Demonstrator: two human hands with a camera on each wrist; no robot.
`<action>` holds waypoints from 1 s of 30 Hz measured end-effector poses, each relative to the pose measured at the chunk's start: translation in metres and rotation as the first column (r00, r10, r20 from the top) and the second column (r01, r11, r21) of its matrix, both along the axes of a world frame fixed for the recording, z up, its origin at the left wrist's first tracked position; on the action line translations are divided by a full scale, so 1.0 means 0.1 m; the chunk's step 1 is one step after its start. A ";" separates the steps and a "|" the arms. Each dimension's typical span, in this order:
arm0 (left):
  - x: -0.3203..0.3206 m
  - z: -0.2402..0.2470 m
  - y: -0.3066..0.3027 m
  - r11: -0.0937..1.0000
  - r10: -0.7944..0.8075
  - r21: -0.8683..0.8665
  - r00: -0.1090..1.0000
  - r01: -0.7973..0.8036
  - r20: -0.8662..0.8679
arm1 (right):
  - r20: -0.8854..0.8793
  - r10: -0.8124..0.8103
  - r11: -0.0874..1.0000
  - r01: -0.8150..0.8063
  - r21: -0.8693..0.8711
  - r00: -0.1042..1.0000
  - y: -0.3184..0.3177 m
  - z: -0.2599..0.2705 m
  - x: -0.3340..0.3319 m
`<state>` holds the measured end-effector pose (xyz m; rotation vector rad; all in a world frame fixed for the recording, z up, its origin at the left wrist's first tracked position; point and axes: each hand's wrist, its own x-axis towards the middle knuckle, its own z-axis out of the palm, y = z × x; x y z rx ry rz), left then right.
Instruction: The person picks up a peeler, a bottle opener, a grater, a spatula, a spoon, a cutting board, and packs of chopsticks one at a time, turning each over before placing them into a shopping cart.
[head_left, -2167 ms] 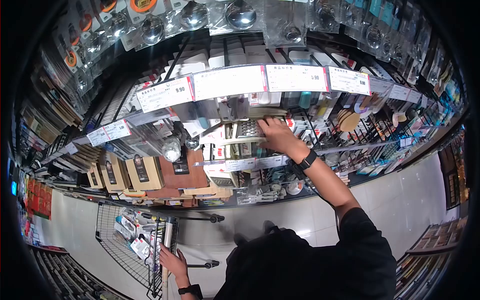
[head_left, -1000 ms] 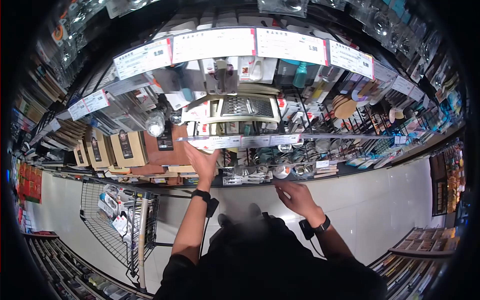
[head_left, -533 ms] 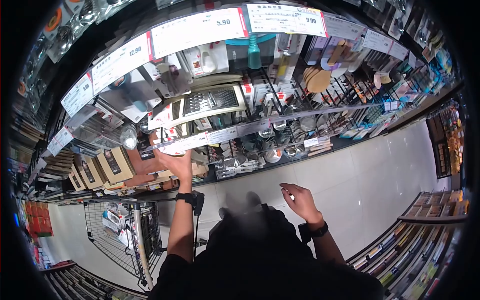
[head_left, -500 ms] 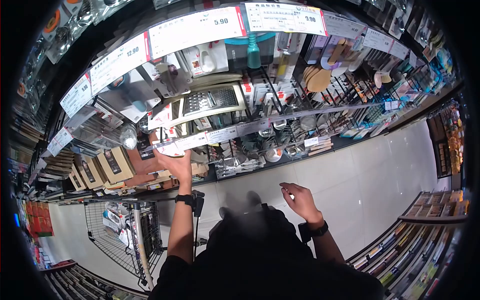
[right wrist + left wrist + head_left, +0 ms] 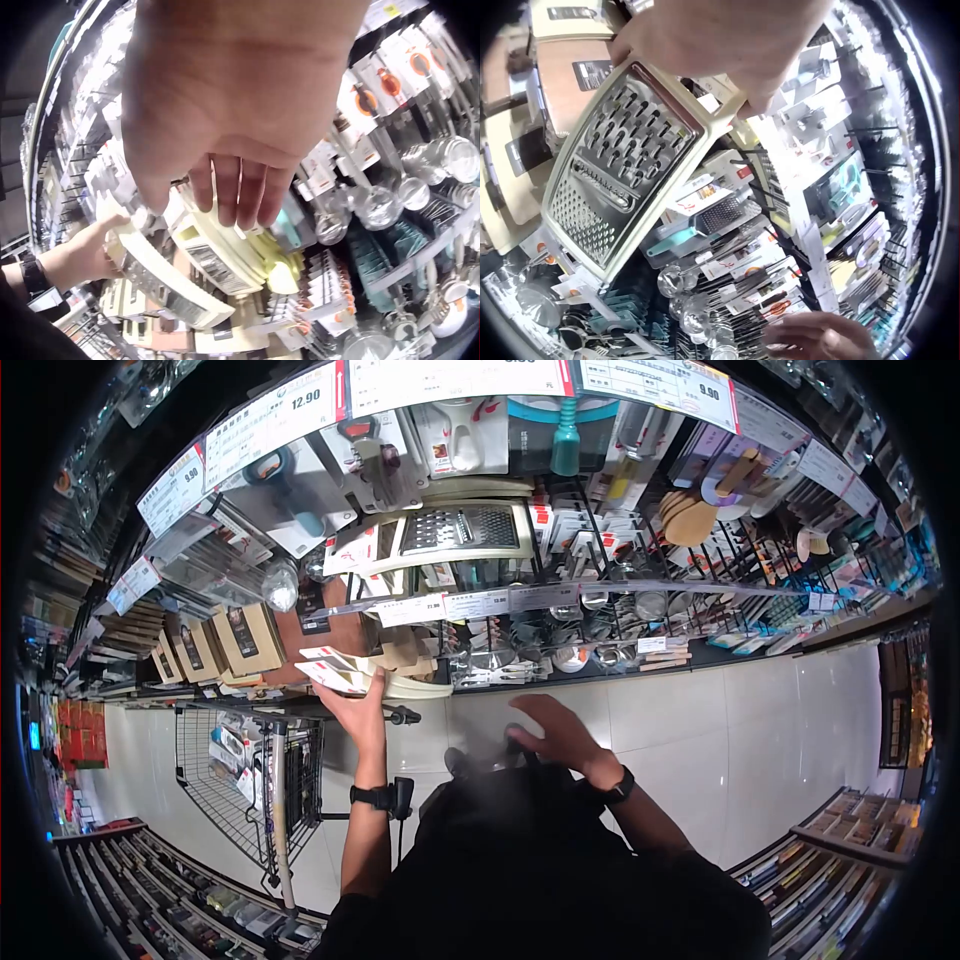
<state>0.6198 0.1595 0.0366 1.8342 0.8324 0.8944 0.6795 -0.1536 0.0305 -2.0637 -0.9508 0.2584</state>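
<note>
Head view: left hand [image 5: 356,712] is gripping a cream-framed metal grater [image 5: 418,688] at 11 o'clock, fingers holding one end, probably avoiding the blades. Right hand [image 5: 562,732] is hovering empty at 1, fingers relaxed and open, maybe ready for steadying it.

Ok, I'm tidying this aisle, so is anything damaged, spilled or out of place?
Nothing plainly stands out. The grater in the left hand looks whole, and the visible floor shows no spill. Packs lie jumbled in the cart, but that looks ordinary.
</note>
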 end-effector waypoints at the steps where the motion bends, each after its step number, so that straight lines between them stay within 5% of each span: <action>1: -0.07 0.05 -0.08 0.997 -0.007 -0.071 1.000 0.009 0.028 | -0.003 0.007 1.000 -0.007 -0.001 1.000 0.12 0.04 0.01; 2: -0.14 0.13 -0.19 0.997 -0.001 -0.072 1.000 0.002 0.023 | 0.015 0.084 0.995 -0.084 0.047 0.996 0.25 0.14 -0.01; 4: -0.27 0.25 -0.36 0.931 -0.016 -0.361 0.992 0.060 0.125 | 0.031 0.163 0.982 -0.165 0.095 0.986 0.48 0.24 -0.02; 6: -0.39 0.33 -0.46 0.916 -0.068 -0.386 0.989 0.113 0.128 | 0.021 0.354 0.934 -0.355 0.036 0.935 0.65 0.28 -0.03; 8: -0.46 0.39 -0.51 0.804 -0.043 -0.573 0.976 0.161 0.214 | 0.109 0.350 0.935 -0.355 0.026 0.930 0.77 0.28 -0.07; 9: -0.48 0.49 -0.58 0.752 0.037 -0.650 0.978 0.108 0.206 | -0.021 0.335 0.939 -0.335 -0.070 0.942 0.81 0.27 -0.09; 11: -0.49 0.54 -0.68 0.762 0.049 -0.641 0.979 0.092 0.198 | -0.151 0.308 0.928 -0.332 -0.170 0.939 0.82 0.17 -0.06; 14: -0.56 0.43 -0.78 0.796 0.034 -0.600 0.983 0.081 0.178 | -0.034 0.373 0.927 -0.374 -0.028 0.927 0.76 -0.06 0.02; 17: -0.68 0.23 -0.92 0.780 0.102 -0.619 0.956 0.095 0.275 | -0.298 0.426 0.891 -0.454 -0.029 0.854 0.59 0.00 0.12; 19: -0.74 0.17 -0.92 0.752 0.050 -0.644 0.962 0.140 0.268 | -0.608 0.460 0.870 -0.467 0.160 0.647 0.46 0.17 0.23; 20: -0.78 0.14 -0.94 0.722 -0.010 -0.664 0.963 0.195 0.271 | -0.622 0.454 0.871 -0.464 0.160 0.638 0.43 0.08 0.20; 22: -0.88 0.00 -0.94 0.631 -0.033 -0.751 0.974 0.195 0.225 | -0.771 0.601 0.798 -0.222 0.561 0.213 0.38 -0.17 0.13; 24: -0.94 -0.06 -0.95 0.293 -0.148 -0.897 0.943 0.331 0.299 | -0.780 0.590 0.803 -0.251 0.541 0.206 0.33 -0.24 0.20; 30: -0.89 -0.18 -1.03 0.226 -0.127 -0.894 0.921 0.388 0.368 | -0.787 0.562 0.826 -0.220 0.519 0.255 0.21 -0.49 0.27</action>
